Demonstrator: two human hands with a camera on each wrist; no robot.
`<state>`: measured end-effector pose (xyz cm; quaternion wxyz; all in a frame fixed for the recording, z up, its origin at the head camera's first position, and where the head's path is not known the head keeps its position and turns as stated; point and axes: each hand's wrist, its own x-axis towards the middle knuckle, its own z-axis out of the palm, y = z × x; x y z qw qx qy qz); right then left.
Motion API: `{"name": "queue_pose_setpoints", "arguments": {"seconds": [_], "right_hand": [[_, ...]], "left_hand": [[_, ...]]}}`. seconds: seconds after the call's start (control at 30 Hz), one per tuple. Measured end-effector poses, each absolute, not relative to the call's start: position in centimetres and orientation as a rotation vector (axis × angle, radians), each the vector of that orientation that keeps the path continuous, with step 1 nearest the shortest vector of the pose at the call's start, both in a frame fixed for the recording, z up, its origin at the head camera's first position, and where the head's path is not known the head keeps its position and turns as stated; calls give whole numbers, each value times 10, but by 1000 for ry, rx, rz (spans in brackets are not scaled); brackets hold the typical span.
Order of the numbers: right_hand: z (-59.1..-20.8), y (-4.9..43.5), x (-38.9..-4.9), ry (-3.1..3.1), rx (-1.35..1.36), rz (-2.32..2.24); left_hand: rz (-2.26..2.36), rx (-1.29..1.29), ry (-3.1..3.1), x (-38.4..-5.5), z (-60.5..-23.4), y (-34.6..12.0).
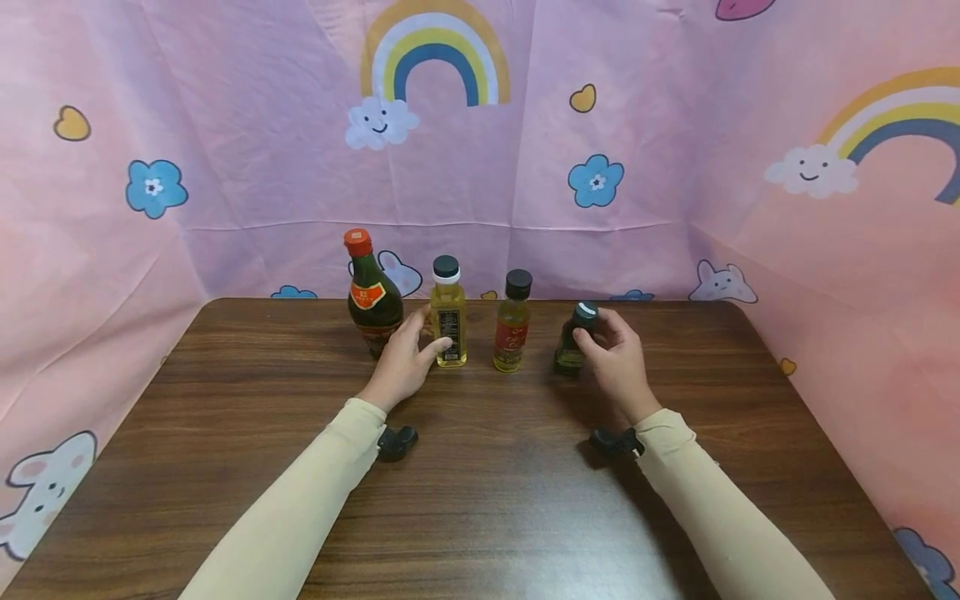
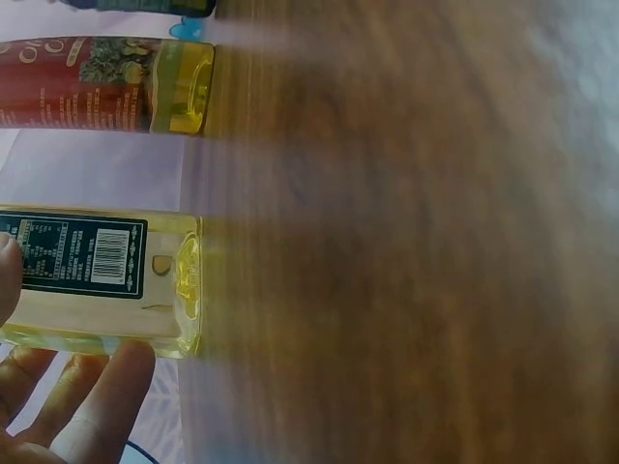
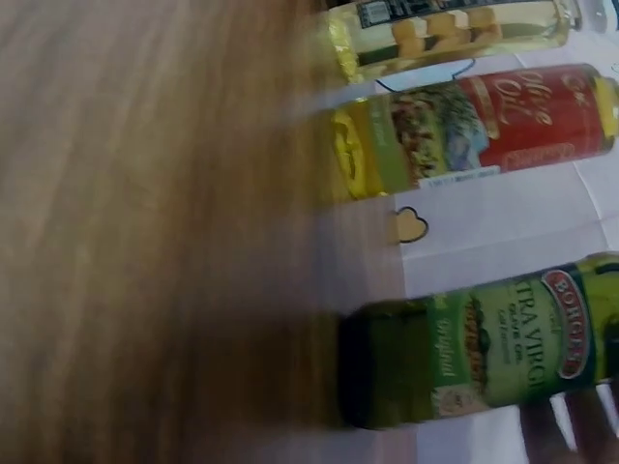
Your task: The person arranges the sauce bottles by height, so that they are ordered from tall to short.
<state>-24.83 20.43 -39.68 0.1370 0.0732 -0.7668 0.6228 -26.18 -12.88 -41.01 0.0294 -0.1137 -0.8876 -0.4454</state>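
Observation:
In the head view, my left hand [image 1: 402,364] holds a clear bottle of yellow oil [image 1: 450,321] with a dark green cap. Its thumb lies across the dark back label, and in the left wrist view its fingers [image 2: 111,401] meet the side of the bottle. My right hand [image 1: 620,364] grips a small dark green olive oil bottle [image 1: 567,354] near its top, thumb in front. That bottle's green extra virgin label [image 3: 513,338] faces the right wrist camera; the fingers there are mostly cut off.
Between the held bottles stands a red-labelled olive oil bottle [image 1: 512,333] with a black cap. A taller dark bottle [image 1: 372,296] with a red cap stands just left of my left hand. All are toward the far edge of the wooden table [image 1: 480,467], before a patterned pink cloth [image 1: 285,150].

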Motion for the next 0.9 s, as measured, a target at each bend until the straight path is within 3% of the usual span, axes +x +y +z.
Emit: {"name": "queue_pose_setpoints", "arguments": {"seconds": [0.9], "right_hand": [[-398,213,-251,-2287,281,1867]], "left_hand": [[-1394,-319,-2727,-260,-414,-126]]}}
